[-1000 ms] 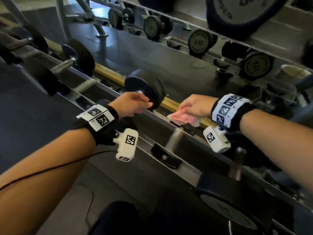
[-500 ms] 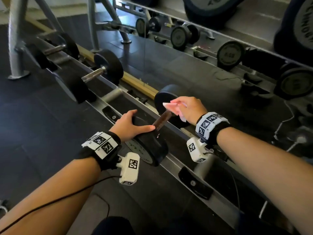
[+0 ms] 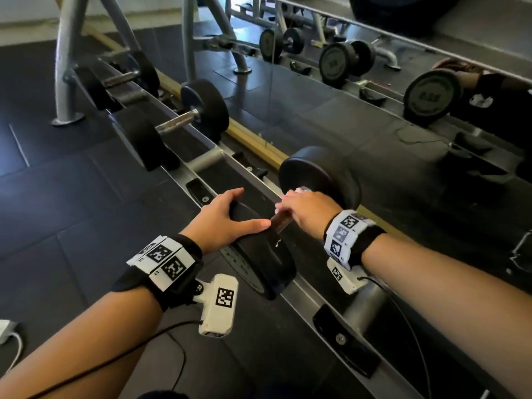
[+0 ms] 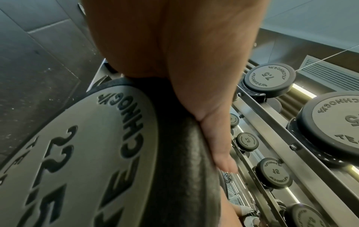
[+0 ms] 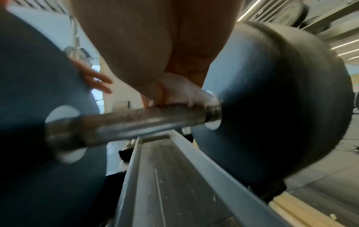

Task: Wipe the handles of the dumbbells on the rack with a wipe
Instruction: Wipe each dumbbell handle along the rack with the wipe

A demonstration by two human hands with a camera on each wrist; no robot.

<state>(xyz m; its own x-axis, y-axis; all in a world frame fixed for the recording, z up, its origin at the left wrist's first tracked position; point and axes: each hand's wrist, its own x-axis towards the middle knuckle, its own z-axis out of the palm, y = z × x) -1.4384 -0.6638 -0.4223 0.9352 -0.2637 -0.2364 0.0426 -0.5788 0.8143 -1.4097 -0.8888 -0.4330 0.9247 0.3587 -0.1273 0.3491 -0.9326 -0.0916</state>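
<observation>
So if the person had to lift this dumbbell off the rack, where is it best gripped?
Probably on the bare metal handle between the two heads, from above. It lies level over the open rack channel, with room for fingers underneath. The right hand already rests there with the wipe; the left hand merely steadies the near head, too broad to grasp.

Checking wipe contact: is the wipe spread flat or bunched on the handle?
Bunched: the right hand presses the crumpled wipe onto the handle.
</observation>
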